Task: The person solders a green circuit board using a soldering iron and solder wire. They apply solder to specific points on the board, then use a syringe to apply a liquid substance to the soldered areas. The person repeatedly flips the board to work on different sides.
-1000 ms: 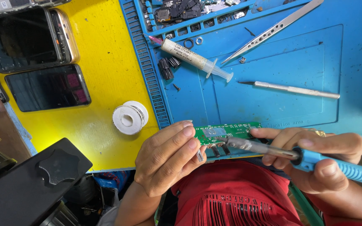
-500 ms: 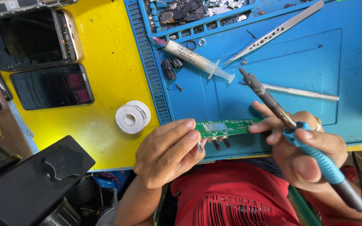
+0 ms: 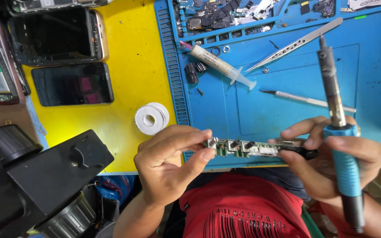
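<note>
A narrow green circuit board point(image 3: 248, 148) is held on edge between both hands, above the near edge of the blue work mat point(image 3: 287, 97). My left hand point(image 3: 170, 165) pinches its left end with thumb and fingers. My right hand point(image 3: 331, 161) pinches the board's right end and also grips a blue-handled soldering iron point(image 3: 338, 132), whose metal tip points away from me over the mat.
On the mat lie a syringe point(image 3: 219, 65), long tweezers point(image 3: 294, 44) and a thin metal probe point(image 3: 307, 100). A white solder spool point(image 3: 151, 118) and several dark phones point(image 3: 71, 83) rest on the yellow surface. A black microscope body point(image 3: 36, 176) stands at lower left.
The soldering iron has swung up from lying across the board to pointing away over the mat. The board has turned onto its edge, and my right fingers now hold its right end.
</note>
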